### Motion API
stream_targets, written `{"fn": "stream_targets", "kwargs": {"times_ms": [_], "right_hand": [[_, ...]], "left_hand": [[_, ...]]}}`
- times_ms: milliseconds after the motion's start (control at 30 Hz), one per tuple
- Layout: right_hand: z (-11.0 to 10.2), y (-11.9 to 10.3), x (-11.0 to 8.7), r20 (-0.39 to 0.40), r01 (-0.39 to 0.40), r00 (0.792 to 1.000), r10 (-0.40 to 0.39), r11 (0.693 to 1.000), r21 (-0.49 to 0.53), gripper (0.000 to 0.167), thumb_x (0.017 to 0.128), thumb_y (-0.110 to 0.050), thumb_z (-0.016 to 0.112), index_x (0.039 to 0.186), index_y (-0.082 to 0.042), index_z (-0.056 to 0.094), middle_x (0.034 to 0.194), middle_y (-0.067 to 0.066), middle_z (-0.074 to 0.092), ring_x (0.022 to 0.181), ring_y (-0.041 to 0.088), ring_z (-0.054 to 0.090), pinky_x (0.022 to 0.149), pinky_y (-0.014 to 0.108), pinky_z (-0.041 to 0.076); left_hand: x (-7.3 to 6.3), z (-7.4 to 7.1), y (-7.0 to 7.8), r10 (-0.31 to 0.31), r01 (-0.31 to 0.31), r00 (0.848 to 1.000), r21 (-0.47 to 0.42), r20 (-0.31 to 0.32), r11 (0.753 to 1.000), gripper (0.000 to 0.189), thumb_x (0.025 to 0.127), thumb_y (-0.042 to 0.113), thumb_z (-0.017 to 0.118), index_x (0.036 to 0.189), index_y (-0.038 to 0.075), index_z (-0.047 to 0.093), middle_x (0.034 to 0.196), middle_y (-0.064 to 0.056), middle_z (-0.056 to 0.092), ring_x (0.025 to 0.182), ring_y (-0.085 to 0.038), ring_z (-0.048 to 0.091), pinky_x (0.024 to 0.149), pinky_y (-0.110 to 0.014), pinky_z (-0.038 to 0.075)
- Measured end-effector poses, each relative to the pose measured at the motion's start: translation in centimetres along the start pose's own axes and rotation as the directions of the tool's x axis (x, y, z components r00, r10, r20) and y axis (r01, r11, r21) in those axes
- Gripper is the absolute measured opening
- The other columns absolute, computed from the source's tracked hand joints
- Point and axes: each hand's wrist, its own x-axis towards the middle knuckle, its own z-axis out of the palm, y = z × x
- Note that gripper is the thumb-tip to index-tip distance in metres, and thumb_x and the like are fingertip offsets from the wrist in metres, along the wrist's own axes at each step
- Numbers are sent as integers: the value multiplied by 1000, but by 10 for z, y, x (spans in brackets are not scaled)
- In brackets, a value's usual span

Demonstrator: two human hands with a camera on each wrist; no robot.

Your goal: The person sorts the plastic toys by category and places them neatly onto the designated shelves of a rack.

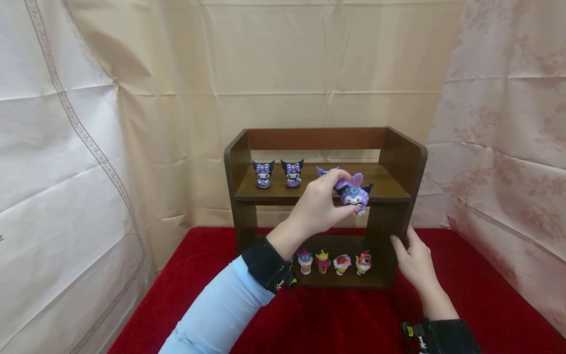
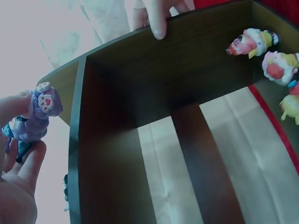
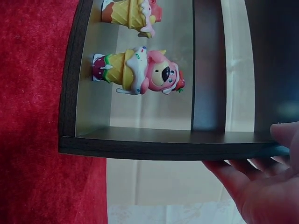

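Note:
My left hand (image 1: pixel 315 204) pinches a purple figurine (image 1: pixel 355 195) with bunny ears and black horn-like points, held in front of the upper board of a brown wooden shelf (image 1: pixel 316 139). In the left wrist view, pink paw pads show on the figurine (image 2: pixel 41 114) between thumb and fingers. Behind that hand, another purple figurine (image 1: pixel 323 171) is mostly hidden. Two black-and-purple figurines, the left one (image 1: pixel 263 174) and the right one (image 1: pixel 293 174), stand upright on the upper board. My right hand (image 1: pixel 415 260) grips the shelf's right side panel, thumb at the inner side, fingers outside.
Several colourful figurines stand in a row on the lower board, among them a pink bear on an ice-cream cone (image 3: pixel 161 74) at the right end. The shelf stands on a red cloth (image 1: pixel 336 319). Beige curtains (image 1: pixel 327 64) hang behind, with pale drapes at both sides.

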Motion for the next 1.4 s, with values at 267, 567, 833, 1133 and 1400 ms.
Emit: {"fn": "stream_targets", "kwargs": {"times_ms": [267,567,833,1133,1400], "right_hand": [[0,0,0,-6,-13,1000,13,1000,-16,43,106,-15,53,147,-2,47,124,34,62,109,50,62,84,64,50],[4,-2,0,-16,-14,1000,13,1000,-10,41,106,-15,53,145,-4,49,119,33,65,103,48,66,80,62,52],[8,-4,0,3,-14,1000,13,1000,7,44,106,-15,53,148,-4,46,125,34,62,110,49,62,86,64,50],[6,-4,1,-7,-12,1000,12,1000,6,44,106,-14,53,149,-5,46,126,33,62,111,49,62,85,64,50],[7,-4,0,-17,-13,1000,13,1000,3,41,106,-14,53,145,-4,48,123,33,63,110,49,62,85,64,50]], "left_hand": [[30,-8,1,-18,18,1000,70,6,997,56,85,15,85,127,1,52,118,-12,65,104,-18,64,91,-17,49],[58,-16,-2,-58,55,998,141,17,988,56,86,17,84,129,4,51,119,-11,65,106,-17,64,95,-17,48],[72,-6,-4,-200,187,977,156,78,970,60,88,23,82,135,9,48,124,-8,63,108,-15,61,96,-17,48],[77,8,-12,-288,270,954,187,81,945,58,88,25,82,134,14,47,123,-4,63,105,-12,61,92,-17,50],[83,16,-15,-341,300,936,301,92,905,56,88,32,81,132,17,50,120,-1,66,104,-12,60,91,-21,49]]}}
